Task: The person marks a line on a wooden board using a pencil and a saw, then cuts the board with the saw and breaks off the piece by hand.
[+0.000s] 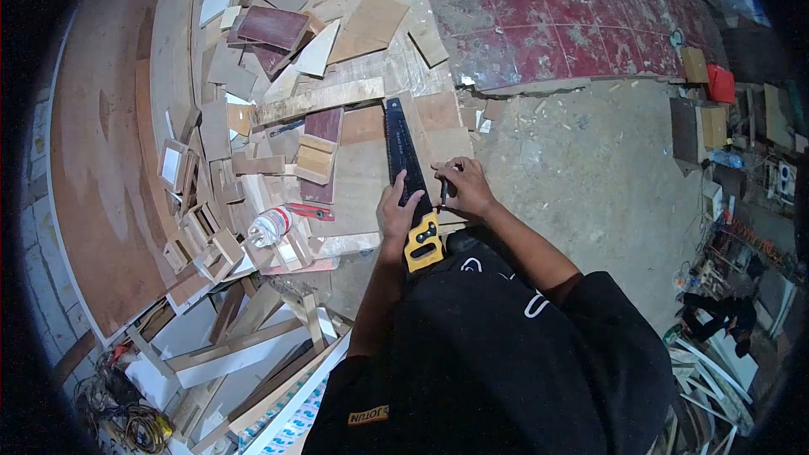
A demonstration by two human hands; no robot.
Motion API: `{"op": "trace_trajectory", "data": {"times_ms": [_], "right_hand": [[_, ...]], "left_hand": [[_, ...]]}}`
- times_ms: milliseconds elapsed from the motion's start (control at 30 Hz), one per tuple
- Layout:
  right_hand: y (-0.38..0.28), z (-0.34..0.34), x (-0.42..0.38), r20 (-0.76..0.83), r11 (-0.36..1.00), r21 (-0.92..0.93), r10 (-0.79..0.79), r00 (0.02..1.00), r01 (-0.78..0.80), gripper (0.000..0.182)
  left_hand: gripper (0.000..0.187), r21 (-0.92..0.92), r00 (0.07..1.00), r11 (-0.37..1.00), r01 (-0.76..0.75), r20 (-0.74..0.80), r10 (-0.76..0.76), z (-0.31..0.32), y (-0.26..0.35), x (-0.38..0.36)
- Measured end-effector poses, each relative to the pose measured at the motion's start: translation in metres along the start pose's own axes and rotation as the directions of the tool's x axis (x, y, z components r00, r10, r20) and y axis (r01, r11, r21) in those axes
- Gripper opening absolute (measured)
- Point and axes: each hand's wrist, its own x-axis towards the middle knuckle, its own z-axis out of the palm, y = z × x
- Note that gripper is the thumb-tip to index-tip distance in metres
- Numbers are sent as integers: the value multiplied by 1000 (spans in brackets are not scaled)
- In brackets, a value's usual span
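Note:
A handsaw (403, 147) with a black blade and a yellow handle lies across a light wooden board (358, 181), its handle towards my body. My left hand (399, 209) is on the blade near the handle, thumb and fingers gripping it against the board. Right of the blade, my right hand (468, 189) pinches a slim dark pen (444, 191), held upright with its lower end near the board beside the saw. The pen's tip is too small to make out.
Wood offcuts (274, 29) clutter the bench to the left and beyond. A white bottle (270, 226) and a red-handled tool (310, 211) lie left of the board. Scrap boards (244, 345) are piled at lower left. A person (729, 316) is at far right.

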Motion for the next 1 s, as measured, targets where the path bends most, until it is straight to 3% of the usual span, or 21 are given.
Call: {"op": "trace_trajectory", "data": {"times_ms": [200, 467, 1000], "right_hand": [[-1, -2, 1, 14, 1000, 5, -24, 1000, 24, 77], [1, 2, 1, -8, 998, 54, -22, 1000, 22, 76], [7, 6, -1, 53, 1000, 14, 8, 999, -8, 84]], "left_hand": [[60, -26, 999, 999, 19, -34, -20, -8, -8, 3], [59, -29, 989, 991, 133, 74, -130, 2, -2, 7], [56, 103, 997, 992, 76, 16, -78, 6, 4, 4]]}}
